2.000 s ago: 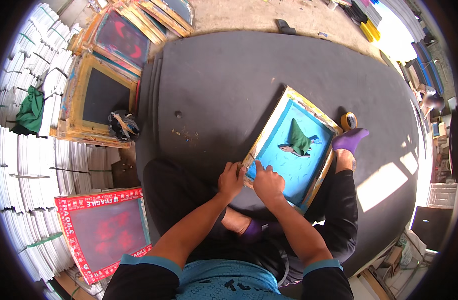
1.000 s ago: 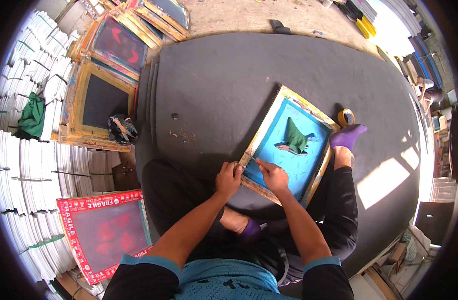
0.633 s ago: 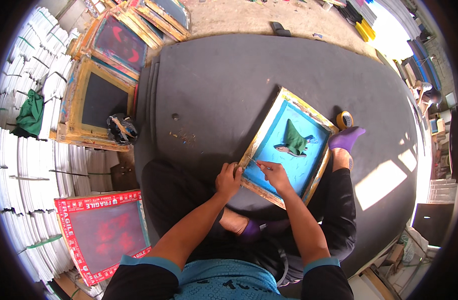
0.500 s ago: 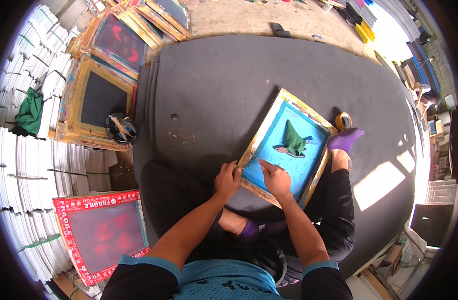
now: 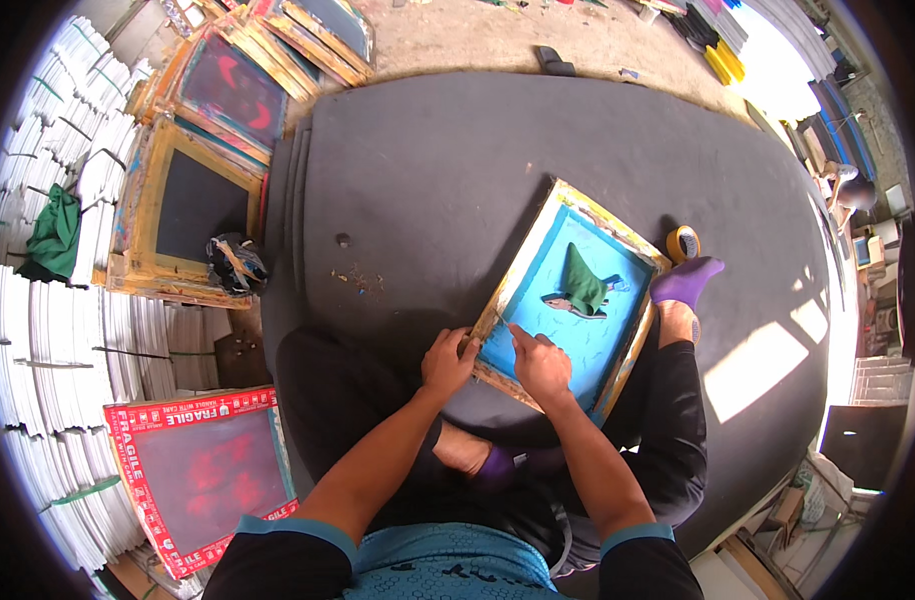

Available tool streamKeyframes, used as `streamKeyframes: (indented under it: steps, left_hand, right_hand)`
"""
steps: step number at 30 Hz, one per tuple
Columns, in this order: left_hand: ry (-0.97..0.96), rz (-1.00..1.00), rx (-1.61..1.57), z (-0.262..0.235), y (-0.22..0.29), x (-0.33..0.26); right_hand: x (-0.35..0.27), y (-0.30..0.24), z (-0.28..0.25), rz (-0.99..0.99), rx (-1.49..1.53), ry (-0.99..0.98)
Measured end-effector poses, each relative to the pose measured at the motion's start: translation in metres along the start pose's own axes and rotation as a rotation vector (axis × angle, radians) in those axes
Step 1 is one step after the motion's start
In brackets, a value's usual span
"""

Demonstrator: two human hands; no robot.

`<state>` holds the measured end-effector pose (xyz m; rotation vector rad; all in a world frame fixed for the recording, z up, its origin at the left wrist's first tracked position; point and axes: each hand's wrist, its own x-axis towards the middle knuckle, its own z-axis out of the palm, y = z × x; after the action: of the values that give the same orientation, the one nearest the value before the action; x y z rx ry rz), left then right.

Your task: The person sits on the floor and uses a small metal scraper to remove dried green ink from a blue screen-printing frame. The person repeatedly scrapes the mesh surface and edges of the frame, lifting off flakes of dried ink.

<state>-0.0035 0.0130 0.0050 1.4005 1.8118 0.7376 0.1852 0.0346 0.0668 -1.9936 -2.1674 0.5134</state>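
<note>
A wooden-framed printing screen (image 5: 538, 225) with bright blue mesh lies tilted across my crossed legs. My left hand (image 5: 448, 362) grips the frame's near left edge, fingers wrapped over the wood. Over the mesh, close to that same edge, is my right hand (image 5: 541, 365); its fingers are curled in, with the index finger pushed forward. A thin pale strip or thread shows by the fingertip, but what the fingers hold is too small to make out. A crumpled green cloth (image 5: 581, 285) rests on the mesh, partly covering a dark and pale object I cannot identify.
Beyond the frame's right corner, a yellow tape roll (image 5: 683, 243) stands beside my purple-socked foot (image 5: 687, 281). Dark grey sheets (image 5: 428, 140) form the surface under me. More framed screens (image 5: 203, 200) lean at the left, near stacked white bundles (image 5: 48, 345).
My right hand has shifted slightly left and down over the mesh. My left hand keeps its hold on the frame. The whole view has moved a little.
</note>
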Motion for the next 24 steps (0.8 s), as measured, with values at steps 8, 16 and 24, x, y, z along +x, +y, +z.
streamKeyframes:
  steps: [8, 16, 24]
  left_hand:
    - [-0.024, 0.022, -0.023, 0.003, -0.002, -0.001]
    - [0.028, 0.084, -0.021, 0.009, -0.013, 0.0]
    - [0.059, 0.154, 0.027, 0.01, -0.019, 0.003]
  right_hand:
    - [0.0, -0.024, 0.008, 0.067, -0.23, -0.179]
    - [0.005, 0.031, 0.031, 0.027, 0.292, -0.04]
    - [0.006, 0.044, 0.049, 0.03, 0.448, 0.05]
